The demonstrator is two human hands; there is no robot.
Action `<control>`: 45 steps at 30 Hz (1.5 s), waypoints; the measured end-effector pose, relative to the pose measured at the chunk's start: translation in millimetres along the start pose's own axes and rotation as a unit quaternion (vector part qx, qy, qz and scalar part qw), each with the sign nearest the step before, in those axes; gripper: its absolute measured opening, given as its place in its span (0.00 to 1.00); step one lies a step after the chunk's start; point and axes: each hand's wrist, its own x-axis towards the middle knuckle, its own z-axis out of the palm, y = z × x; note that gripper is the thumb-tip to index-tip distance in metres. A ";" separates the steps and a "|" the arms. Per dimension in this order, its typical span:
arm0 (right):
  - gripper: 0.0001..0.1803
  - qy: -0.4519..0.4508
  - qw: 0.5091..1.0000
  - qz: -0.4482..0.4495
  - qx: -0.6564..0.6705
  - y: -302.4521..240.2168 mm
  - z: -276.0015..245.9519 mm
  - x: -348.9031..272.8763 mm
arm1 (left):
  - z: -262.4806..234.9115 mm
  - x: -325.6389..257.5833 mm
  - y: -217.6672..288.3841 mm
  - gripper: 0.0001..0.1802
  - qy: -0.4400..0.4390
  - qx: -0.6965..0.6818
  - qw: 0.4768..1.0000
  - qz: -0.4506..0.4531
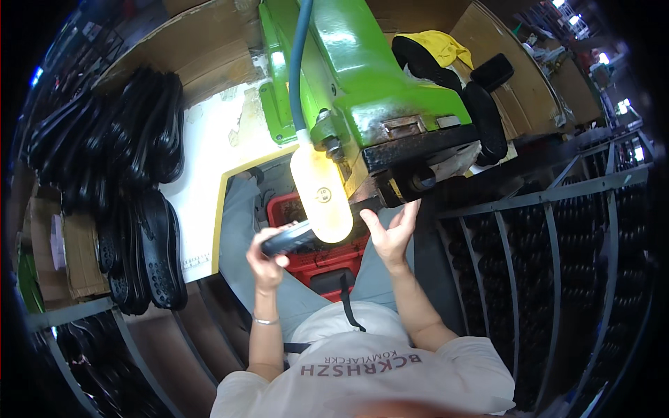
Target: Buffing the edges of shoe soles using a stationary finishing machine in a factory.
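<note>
A black shoe sole (287,240) lies across the space under the green machine (390,76), its middle hidden behind a glowing lamp (320,198) on a blue hose. My left hand (267,259) is closed around the sole's near-left end. Over by the machine's dark working head (408,184), my right hand (393,238) has its thumb and fingers spread around empty space. It is close to the sole's far end, and whether it touches it I cannot tell. Below the sole, between my knees, stands a red plastic basket (305,263) with dark scraps in it.
Black soles (162,244) are piled on the white tabletop (198,181) at left. Metal racks (512,272) of dark soles stand at right. Behind the machine's right side are more black soles (484,122), a yellow cloth (440,47) and a cardboard box (519,104).
</note>
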 end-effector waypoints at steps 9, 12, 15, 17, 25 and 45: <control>0.25 -0.014 0.821 0.473 0.319 -25.3 -91.8 -25.6 | 111.1 -14.2 2.5 0.56 -0.140 -0.080 0.987 0.027; 0.32 -0.060 0.930 0.312 0.185 -28.3 -137.0 31.1 | 63.0 25.1 -33.9 0.31 -0.137 0.099 0.983 0.071; 0.37 -0.052 0.981 0.185 0.028 -11.0 -192.6 109.1 | 77.2 48.4 -43.7 0.12 -0.173 0.333 0.926 -0.027; 0.34 -0.031 0.989 0.141 -0.030 8.3 -214.5 170.7 | 98.6 40.0 -48.6 0.18 -0.200 0.351 0.912 0.075; 0.24 -0.052 0.917 0.349 -0.185 149.0 -269.5 315.6 | 20.5 -43.3 -63.5 0.23 -0.315 0.512 0.796 -0.069; 0.19 0.097 0.958 -0.137 -0.234 114.2 -108.3 74.9 | -148.2 -71.7 159.8 0.27 0.170 0.742 0.646 -0.050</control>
